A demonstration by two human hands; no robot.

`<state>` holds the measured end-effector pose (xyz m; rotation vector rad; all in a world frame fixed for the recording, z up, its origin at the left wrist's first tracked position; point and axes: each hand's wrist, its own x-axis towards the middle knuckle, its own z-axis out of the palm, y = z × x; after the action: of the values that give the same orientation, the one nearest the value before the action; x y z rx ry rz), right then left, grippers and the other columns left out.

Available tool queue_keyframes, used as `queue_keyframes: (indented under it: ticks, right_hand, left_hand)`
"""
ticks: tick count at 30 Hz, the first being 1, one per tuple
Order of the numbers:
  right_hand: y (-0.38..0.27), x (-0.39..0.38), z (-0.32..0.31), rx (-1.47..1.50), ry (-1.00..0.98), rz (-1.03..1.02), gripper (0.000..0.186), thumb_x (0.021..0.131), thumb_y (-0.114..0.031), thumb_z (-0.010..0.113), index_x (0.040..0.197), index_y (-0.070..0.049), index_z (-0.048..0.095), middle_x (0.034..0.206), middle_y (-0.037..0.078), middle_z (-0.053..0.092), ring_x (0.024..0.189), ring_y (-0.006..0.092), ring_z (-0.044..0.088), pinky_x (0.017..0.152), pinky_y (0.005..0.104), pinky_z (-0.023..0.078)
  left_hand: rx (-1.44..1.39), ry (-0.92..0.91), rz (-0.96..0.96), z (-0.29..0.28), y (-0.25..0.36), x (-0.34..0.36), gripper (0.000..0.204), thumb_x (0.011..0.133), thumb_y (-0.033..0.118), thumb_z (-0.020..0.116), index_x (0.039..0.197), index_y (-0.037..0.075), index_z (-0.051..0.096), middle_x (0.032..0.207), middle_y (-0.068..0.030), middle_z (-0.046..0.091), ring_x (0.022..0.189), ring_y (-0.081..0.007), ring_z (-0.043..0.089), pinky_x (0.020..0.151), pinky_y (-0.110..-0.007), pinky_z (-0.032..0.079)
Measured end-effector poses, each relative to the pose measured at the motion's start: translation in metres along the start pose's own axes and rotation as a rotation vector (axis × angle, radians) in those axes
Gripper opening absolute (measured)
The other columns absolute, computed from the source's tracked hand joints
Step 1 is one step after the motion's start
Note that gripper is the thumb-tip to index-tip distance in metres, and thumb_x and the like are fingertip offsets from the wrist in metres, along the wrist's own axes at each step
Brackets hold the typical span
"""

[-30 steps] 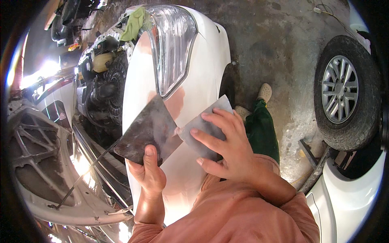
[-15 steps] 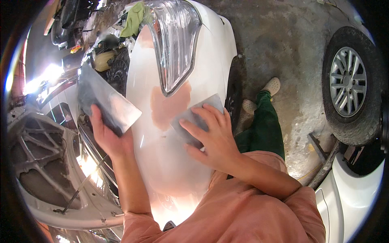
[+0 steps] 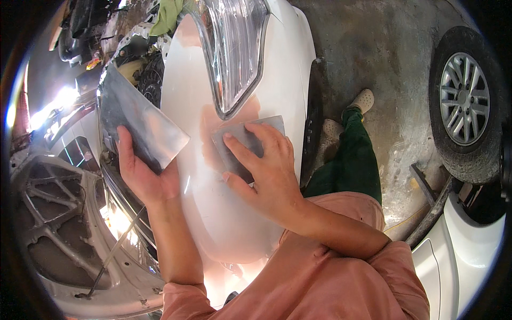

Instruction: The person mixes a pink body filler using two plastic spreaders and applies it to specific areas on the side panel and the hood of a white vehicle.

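My left hand [image 3: 146, 176] holds a smooth, shiny grey rectangular plate [image 3: 146, 120], tilted beside the white car fender. The thumb lies along the plate's near edge, while the other fingers are hidden behind it. My right hand [image 3: 269, 176] has its fingers spread over a smaller flat grey sheet [image 3: 240, 136], holding it against the fender. The sheet covers part of a pinkish filler patch [image 3: 209, 146] on the white fender [image 3: 184, 101]. Just beyond the patch is the pointed end of the clear headlight [image 3: 232, 58].
A raised hood frame [image 3: 48, 224] with a prop rod stands at left. A green cloth [image 3: 167, 17] hangs by the exposed engine bay. To the right are a car wheel [image 3: 464, 98] and a white body panel [image 3: 469, 256]. My shoe [image 3: 364, 100] stands on the concrete floor.
My right hand and the grey sheet have moved left and slightly away from me, over more of the pinkish patch. My left hand keeps the plate in nearly the same place.
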<state>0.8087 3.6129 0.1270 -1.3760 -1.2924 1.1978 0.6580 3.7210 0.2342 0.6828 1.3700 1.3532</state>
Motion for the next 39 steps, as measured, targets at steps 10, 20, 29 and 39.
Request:
queue_keyframes:
  ticks: [10, 20, 29, 39]
  right_hand:
    - [-0.001, 0.004, 0.005, -0.007, 0.006, 0.032, 0.058, 0.086, -0.025, 0.076, 0.140, -0.013, 0.061, 0.142, 0.023, 0.043, 0.132, 0.0440, 0.039, 0.111, 0.0524, 0.031]
    - [0.014, -0.021, 0.021, -0.004, -0.101, -0.074, 0.061, 0.081, -0.031, 0.075, 0.140, -0.022, 0.060, 0.145, 0.017, 0.043, 0.134, 0.0432, 0.036, 0.104, 0.0687, 0.028]
    - [0.032, -0.008, 0.000, 0.062, -0.081, -0.104, 0.060, 0.077, -0.029, 0.078, 0.134, -0.020, 0.064, 0.145, 0.016, 0.044, 0.135, 0.0435, 0.037, 0.109, 0.0648, 0.028]
    - [0.047, -0.034, -0.008, 0.076, -0.176, -0.149, 0.060, 0.074, -0.027, 0.079, 0.133, -0.020, 0.066, 0.146, 0.015, 0.045, 0.135, 0.0425, 0.040, 0.111, 0.0643, 0.027]
  left_hand:
    - [0.021, 0.009, -0.001, -0.003, 0.000, 0.003, 0.033, 0.105, 0.028, 0.056, 0.126, 0.003, 0.063, 0.118, -0.0114, 0.072, 0.103, -0.0227, 0.072, 0.088, -0.039, 0.062]
    - [0.022, -0.062, -0.030, -0.004, 0.000, 0.004, 0.035, 0.106, 0.027, 0.055, 0.128, 0.001, 0.062, 0.119, -0.0123, 0.071, 0.105, -0.0238, 0.072, 0.091, -0.039, 0.060]
    - [0.023, -0.083, -0.028, -0.009, 0.000, 0.005, 0.036, 0.106, 0.028, 0.054, 0.131, 0.002, 0.061, 0.123, -0.0118, 0.070, 0.110, -0.0237, 0.069, 0.096, -0.040, 0.056]
    - [0.073, -0.001, 0.007, -0.009, -0.001, 0.004, 0.037, 0.106, 0.028, 0.054, 0.132, 0.002, 0.060, 0.124, -0.0125, 0.069, 0.110, -0.0242, 0.070, 0.096, -0.040, 0.057]
